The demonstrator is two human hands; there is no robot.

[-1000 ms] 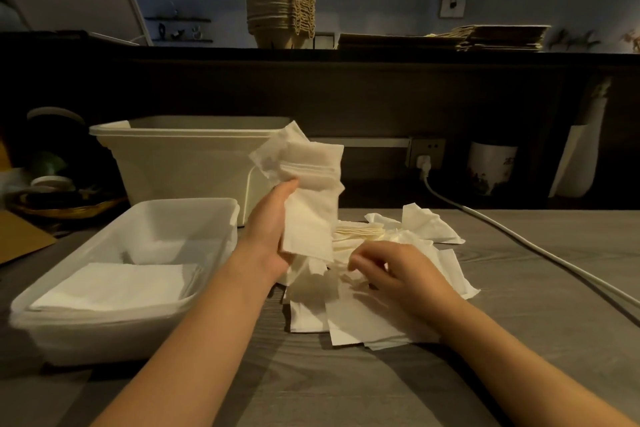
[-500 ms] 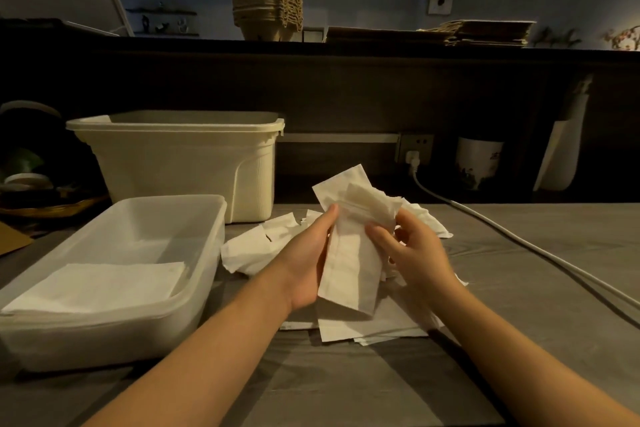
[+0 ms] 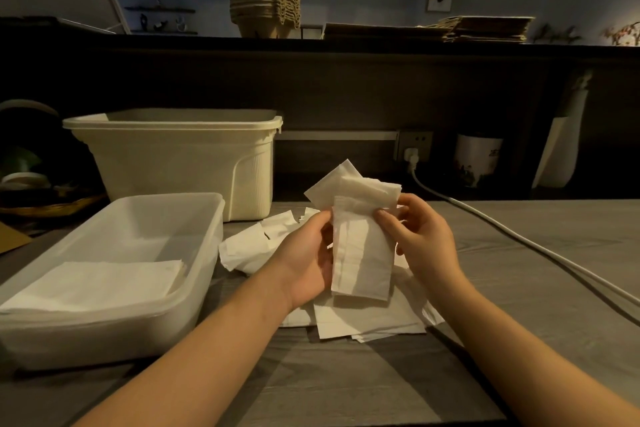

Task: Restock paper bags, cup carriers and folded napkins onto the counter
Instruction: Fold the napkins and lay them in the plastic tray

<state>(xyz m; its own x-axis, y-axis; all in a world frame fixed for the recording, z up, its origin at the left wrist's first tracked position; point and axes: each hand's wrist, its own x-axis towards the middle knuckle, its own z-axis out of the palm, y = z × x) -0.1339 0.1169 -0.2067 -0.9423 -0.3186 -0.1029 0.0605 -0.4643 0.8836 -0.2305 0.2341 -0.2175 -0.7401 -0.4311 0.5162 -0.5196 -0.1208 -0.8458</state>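
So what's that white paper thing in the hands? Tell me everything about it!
It is a white paper napkin, thin and soft-looking, with faint creases. It is partly folded into a long strip that hangs down, and its top is loose and rumpled. The left hand holds its left edge and the right hand pinches its right edge near the top. It is lifted above a messy pile of napkins on the grey table.
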